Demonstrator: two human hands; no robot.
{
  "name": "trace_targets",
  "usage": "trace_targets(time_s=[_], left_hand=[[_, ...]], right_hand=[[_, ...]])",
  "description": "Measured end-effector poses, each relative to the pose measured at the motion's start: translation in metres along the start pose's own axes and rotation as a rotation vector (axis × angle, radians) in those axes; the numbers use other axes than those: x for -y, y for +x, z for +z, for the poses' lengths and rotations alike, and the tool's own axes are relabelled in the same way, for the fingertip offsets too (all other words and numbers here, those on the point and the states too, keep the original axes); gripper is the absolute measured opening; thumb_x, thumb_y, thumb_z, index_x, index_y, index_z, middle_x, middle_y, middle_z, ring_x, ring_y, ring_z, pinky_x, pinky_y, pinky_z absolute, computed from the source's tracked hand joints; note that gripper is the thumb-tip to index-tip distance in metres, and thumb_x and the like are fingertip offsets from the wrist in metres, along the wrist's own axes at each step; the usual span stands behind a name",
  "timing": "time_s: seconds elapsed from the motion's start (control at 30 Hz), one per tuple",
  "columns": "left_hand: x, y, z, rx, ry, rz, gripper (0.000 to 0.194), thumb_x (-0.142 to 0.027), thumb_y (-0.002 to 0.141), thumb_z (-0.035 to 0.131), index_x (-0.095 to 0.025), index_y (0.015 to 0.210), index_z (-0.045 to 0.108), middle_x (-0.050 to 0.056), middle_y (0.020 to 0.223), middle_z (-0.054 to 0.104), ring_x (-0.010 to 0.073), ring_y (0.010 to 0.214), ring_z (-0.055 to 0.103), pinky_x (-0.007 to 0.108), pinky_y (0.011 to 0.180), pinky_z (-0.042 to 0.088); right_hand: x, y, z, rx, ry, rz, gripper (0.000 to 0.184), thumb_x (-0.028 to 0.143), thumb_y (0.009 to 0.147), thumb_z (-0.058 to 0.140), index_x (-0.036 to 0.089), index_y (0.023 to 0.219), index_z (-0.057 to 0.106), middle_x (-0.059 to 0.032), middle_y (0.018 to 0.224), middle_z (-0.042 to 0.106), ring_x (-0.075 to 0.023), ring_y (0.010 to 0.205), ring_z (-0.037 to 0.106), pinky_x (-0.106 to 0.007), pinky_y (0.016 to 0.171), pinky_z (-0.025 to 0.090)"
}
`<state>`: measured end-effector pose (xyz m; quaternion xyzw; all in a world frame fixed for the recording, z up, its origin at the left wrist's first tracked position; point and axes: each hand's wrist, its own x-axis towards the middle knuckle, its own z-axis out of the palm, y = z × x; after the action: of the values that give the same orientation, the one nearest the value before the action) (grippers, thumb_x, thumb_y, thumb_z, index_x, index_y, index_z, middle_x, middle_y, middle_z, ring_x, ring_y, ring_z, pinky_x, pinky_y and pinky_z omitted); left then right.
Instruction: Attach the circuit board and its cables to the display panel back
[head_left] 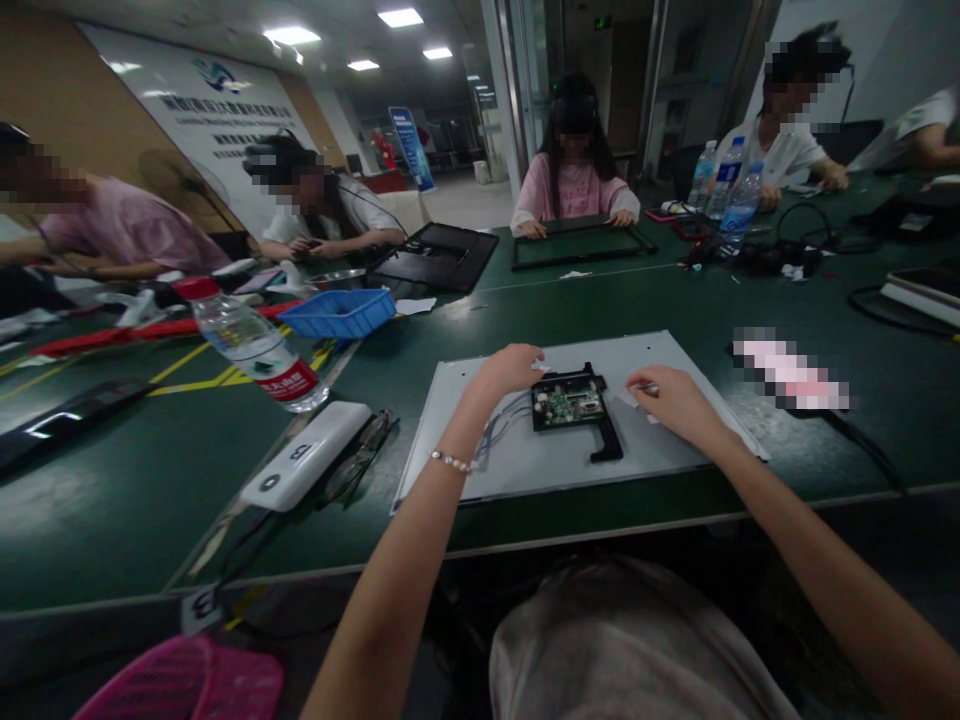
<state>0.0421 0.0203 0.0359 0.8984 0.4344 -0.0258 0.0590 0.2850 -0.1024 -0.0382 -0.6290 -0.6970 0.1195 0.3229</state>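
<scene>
A green circuit board (568,402) sits in a black plastic bracket (606,442) on a flat white panel (660,348). My left hand (511,368) is at the bracket's upper left corner, fingers closed round a small whitish bit that I cannot make out. Grey wires (504,418) run from the board's left side beneath that wrist. To the right of the bracket, my right hand (675,398) hovers low over the panel in a pinch. What it pinches is too small to name. A white scrap (625,398) shows beside its fingertips.
Left of the panel are eyeglasses (360,455), a white power bank (307,455), a water bottle (259,350) and a blue basket (341,314). A pink phone-like object (791,372) with a cable lies right. Several people sit around the table, one holding a black frame (585,250).
</scene>
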Motion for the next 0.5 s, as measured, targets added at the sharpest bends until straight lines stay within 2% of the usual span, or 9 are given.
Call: trace_targets(time_s=[0.17,0.37,0.5], left_hand=[[0.012,0.03,0.015,-0.001,-0.045,-0.04,0.034,-0.031,0.082,0.059,-0.014,0.111,0.066,0.007,0.106,0.069,0.0204,0.096,0.065,0.022,0.081,0.047],[0.019,0.052,0.024,-0.018,-0.101,-0.138,0.035,-0.021,0.07,0.069,-0.013,0.103,0.068,0.007,0.098,0.07,0.0196,0.088,0.065,0.021,0.073,0.048],[0.023,0.061,0.025,0.023,-0.145,-0.181,0.027,-0.018,0.065,0.07,-0.015,0.091,0.071,0.003,0.082,0.071,0.0162,0.073,0.065,0.02,0.064,0.048]], right_hand=[[-0.001,0.001,0.002,0.011,-0.028,-0.027,0.02,0.018,0.084,0.051,0.017,0.092,0.069,-0.0079,0.097,0.069,-0.0201,0.088,0.063,-0.031,0.081,0.048],[-0.001,0.001,0.001,0.016,-0.036,-0.038,0.018,0.018,0.085,0.051,0.018,0.09,0.069,-0.0076,0.096,0.069,-0.0201,0.087,0.063,-0.032,0.08,0.048],[-0.001,0.001,0.001,0.015,-0.022,-0.042,0.018,0.017,0.084,0.052,0.018,0.089,0.069,-0.0078,0.095,0.069,-0.0196,0.085,0.063,-0.032,0.079,0.048]])
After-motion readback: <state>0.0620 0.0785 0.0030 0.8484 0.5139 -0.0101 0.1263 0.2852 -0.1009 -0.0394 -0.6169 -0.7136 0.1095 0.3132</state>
